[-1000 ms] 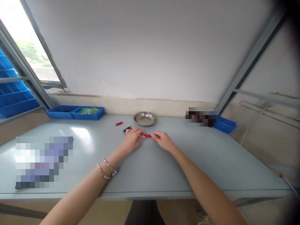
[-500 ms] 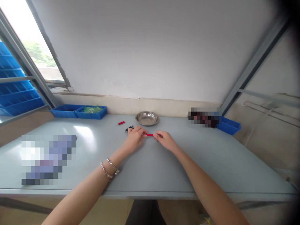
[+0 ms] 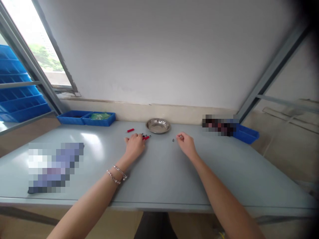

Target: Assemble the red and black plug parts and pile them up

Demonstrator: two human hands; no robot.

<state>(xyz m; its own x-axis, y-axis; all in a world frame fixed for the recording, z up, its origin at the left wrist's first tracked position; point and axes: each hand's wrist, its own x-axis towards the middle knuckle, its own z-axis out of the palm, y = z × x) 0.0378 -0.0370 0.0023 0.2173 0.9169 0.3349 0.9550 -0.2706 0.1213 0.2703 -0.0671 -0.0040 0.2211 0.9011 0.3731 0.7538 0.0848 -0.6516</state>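
Note:
My left hand [image 3: 134, 145] rests on the grey table [image 3: 159, 176], fingers curled round a small red piece [image 3: 146, 137] with dark parts beside it. My right hand [image 3: 186, 143] is further right, fingers pinched together near a tiny dark bit [image 3: 173, 140] on the table; what it holds, if anything, is too small to name. Another short red piece [image 3: 130, 130] lies on its own behind my left hand. A bracelet sits on my left wrist.
A round metal dish [image 3: 158, 125] stands at the back centre. Two blue trays [image 3: 86, 118] sit at the back left, one with green contents, and another blue tray [image 3: 245, 133] at the back right. Blurred patches lie at the left and back right.
Both hands held one red piece between them in the middle. They have parted: the left hand carried the red piece back and left, the right hand moved right and back.

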